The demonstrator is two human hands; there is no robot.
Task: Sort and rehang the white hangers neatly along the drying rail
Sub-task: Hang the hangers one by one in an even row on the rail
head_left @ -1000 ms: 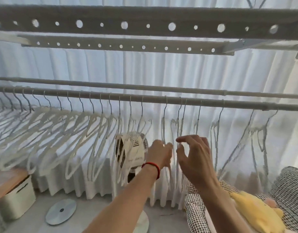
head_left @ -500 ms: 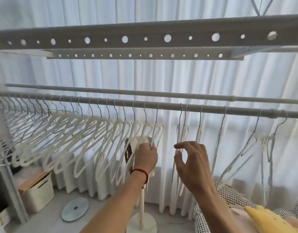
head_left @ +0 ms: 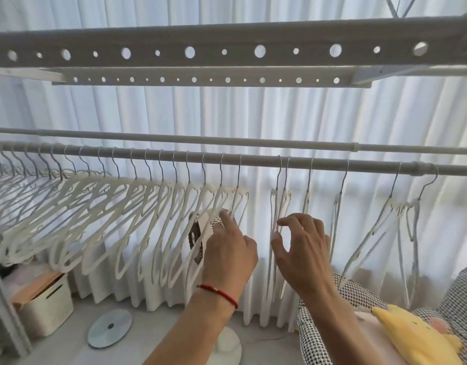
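white pleated curtains [head_left: 227,114] fill the background, with a perforated rack bar [head_left: 227,52] overhead.

head view: white hangers [head_left: 148,222] hang on the drying rail [head_left: 253,162]. left part looks done: a long, dense, evenly leaning row runs from the left edge to just left of the gap at centre. right of the gap it's still loose: a close pair of hangers [head_left: 275,233], then single ones well apart, then a bunched, tilted cluster [head_left: 403,227] near the rail joint.

left hand [head_left: 228,255], red wrist cord, fingertips touching the last hanger of the packed row; grip apart, fingers fairly straight, nothing held. right hand [head_left: 302,248] is at the close pair, thumb and forefinger curved with a gap between them; grip not clamped as far as visible, contact with the hanger can't be told.

judgement: well over half sorted; the right-side stragglers still need sliding over and spacing.
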